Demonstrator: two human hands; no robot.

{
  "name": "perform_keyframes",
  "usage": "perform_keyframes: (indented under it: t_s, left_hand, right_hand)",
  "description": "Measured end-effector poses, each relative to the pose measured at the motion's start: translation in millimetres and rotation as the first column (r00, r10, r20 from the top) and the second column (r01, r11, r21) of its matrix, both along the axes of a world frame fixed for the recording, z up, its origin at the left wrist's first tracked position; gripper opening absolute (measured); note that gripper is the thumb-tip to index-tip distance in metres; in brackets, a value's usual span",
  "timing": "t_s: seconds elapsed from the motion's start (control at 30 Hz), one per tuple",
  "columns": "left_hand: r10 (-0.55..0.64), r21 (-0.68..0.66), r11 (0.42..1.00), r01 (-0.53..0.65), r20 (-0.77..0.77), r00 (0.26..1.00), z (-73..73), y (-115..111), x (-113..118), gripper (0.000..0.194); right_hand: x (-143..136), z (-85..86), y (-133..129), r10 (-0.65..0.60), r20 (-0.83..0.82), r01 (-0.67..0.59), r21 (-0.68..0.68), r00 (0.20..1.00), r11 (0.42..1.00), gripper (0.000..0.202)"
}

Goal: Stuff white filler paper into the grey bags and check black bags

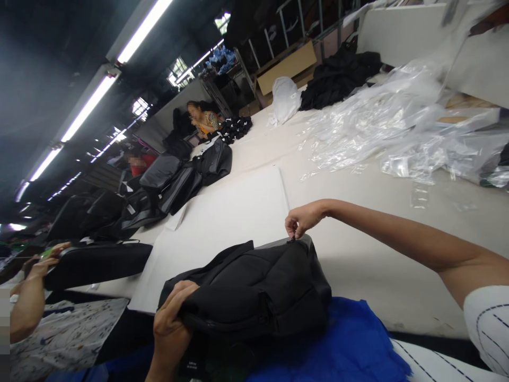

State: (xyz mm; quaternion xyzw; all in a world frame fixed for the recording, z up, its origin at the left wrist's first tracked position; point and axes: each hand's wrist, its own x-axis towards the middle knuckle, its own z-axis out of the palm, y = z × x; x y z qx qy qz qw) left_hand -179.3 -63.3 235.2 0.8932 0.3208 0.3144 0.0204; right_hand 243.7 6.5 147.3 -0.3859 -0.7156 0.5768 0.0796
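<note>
A black backpack [246, 286] lies across the near edge of the table in front of me. My left hand [175, 318] is closed round its left end, with the thumb behind the fabric. At the far right corner of the bag, my right hand [306, 218] pinches a small dark piece, possibly a zipper pull, too small to make out surely. A zipper runs down the side facing me. Below the bag hangs a black tag [192, 365] with white print. Blue cloth [338, 345] lies under the bag's right side, over my lap.
White sheets [238, 207] cover part of the pale table. Clear plastic bags [377, 122] are heaped at the back right, near a pile of black cloth [338, 74]. Several black bags [178, 175] lie at the far left. A co-worker's hands [43, 262] hold another black bag [103, 262].
</note>
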Motion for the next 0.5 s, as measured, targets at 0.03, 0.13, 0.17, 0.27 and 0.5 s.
perform_keyframes:
  t_s: [0.03,0.13,0.17,0.27,0.5]
  left_hand:
    - [-0.001,-0.002,1.0,0.001,0.004,1.0,0.1,0,0,0.025]
    - [0.002,0.012,1.0,-0.003,0.016,1.0,1.0,-2,2,0.024]
    - [0.006,0.012,1.0,-0.007,0.018,1.0,1.5,-3,3,0.024]
    - [0.03,-0.011,0.999,-0.03,0.004,1.0,3.1,-2,4,0.025]
    - [0.052,-0.033,0.998,-0.053,-0.039,0.998,2.7,16,6,0.038]
  right_hand:
    - [-2,1.4,1,0.006,0.018,-0.006,-0.008,1.0,1.0,0.033]
    - [-8,11.1,0,0.048,0.085,-0.047,-0.011,0.995,0.999,0.023]
    - [-9,15.5,-3,0.059,0.114,-0.064,0.039,0.992,0.997,0.019]
    - [-13,26.9,-18,0.033,0.213,-0.113,0.375,0.976,0.92,0.018]
    - [3,14.8,-74,-0.218,0.29,-0.197,0.909,0.932,0.369,0.026]
